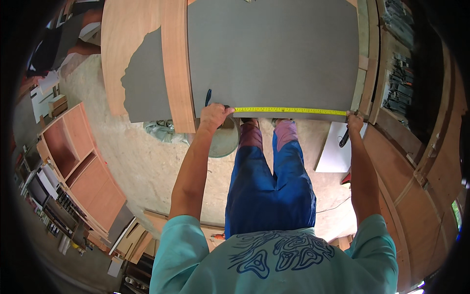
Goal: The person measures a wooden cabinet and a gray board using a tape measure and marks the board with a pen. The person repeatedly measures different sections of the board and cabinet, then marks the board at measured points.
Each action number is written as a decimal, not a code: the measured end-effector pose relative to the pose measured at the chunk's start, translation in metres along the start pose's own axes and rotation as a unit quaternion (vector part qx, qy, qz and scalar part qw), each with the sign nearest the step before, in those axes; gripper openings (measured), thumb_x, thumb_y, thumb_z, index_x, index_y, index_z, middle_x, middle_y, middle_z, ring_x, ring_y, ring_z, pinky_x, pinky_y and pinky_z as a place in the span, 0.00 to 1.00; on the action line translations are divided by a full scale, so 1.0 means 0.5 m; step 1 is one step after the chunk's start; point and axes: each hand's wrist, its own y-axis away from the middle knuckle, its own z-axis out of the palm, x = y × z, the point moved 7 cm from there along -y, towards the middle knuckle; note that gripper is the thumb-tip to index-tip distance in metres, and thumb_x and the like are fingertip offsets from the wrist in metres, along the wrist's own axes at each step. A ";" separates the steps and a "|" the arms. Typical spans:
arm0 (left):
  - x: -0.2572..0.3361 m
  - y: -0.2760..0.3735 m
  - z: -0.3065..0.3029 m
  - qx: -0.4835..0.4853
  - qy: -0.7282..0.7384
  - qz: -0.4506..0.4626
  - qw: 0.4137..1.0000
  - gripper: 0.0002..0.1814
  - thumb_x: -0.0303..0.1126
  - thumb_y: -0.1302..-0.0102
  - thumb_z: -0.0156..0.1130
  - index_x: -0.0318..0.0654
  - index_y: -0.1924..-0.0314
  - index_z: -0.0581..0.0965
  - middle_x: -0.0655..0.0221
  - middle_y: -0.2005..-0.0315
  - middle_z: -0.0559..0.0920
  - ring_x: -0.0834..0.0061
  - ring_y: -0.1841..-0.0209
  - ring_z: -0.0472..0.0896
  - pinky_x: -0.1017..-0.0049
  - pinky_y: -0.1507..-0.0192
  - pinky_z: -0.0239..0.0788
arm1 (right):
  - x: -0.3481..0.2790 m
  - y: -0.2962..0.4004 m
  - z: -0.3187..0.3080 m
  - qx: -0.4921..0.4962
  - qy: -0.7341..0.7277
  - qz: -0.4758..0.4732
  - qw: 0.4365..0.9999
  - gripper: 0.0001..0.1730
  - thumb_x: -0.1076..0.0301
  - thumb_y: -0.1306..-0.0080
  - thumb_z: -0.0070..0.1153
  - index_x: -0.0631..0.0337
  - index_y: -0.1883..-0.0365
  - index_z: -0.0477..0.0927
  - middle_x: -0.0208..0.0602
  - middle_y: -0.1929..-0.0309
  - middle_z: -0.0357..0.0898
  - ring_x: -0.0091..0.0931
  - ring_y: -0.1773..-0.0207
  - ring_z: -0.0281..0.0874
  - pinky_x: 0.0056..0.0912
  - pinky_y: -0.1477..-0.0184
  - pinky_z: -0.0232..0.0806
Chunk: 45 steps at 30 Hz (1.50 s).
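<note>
A yellow tape measure (pixel 290 110) is stretched across the near edge of a grey sheet (pixel 273 55). Its left end is in my left hand (pixel 213 115), whose fingers close around a dark case, mostly hidden, with a dark strap (pixel 208 96) lying beyond it on the sheet. At the sheet's right corner, my right hand (pixel 355 121) pinches the other end of the tape. A black-handled tool (pixel 344 138) hangs below that hand and seems to be held in it; its kind is unclear. The tape runs nearly parallel to the sheet's edge.
A long wooden board (pixel 178 70) lies over the sheet's left part. Below stand a round bin (pixel 224 141) and a white panel (pixel 337 149). A wooden cabinet (pixel 82 165) rests at left, and wooden framing (pixel 404 143) lines the right. Another person (pixel 58 42) is at upper left.
</note>
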 end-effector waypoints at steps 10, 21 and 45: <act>0.062 -0.005 -0.010 -0.018 0.023 -0.011 1.000 0.38 0.69 0.36 0.42 0.41 0.64 0.84 0.58 0.64 0.84 0.59 0.56 0.82 0.62 0.54 0.74 | 0.018 -0.007 -0.002 0.011 -0.011 0.018 1.000 0.30 0.54 0.49 0.67 0.67 0.55 0.78 0.43 0.70 0.81 0.30 0.76 0.78 0.33 0.71 0.70; 0.077 -0.012 -0.001 -0.021 0.027 -0.016 0.999 0.36 0.67 0.36 0.45 0.39 0.67 0.84 0.58 0.66 0.84 0.58 0.59 0.83 0.62 0.57 0.74 | 0.016 -0.003 0.004 0.013 -0.045 0.030 0.998 0.20 0.57 0.48 0.67 0.62 0.62 0.82 0.39 0.76 0.79 0.29 0.80 0.75 0.33 0.76 0.68; 0.076 -0.012 0.005 -0.008 0.076 -0.052 0.996 0.35 0.67 0.39 0.52 0.39 0.68 0.84 0.56 0.69 0.84 0.56 0.60 0.83 0.62 0.58 0.74 | -0.021 0.020 -0.004 -0.026 -0.066 -0.023 0.997 0.14 0.60 0.45 0.65 0.59 0.65 0.84 0.35 0.80 0.75 0.26 0.83 0.70 0.31 0.80 0.64</act>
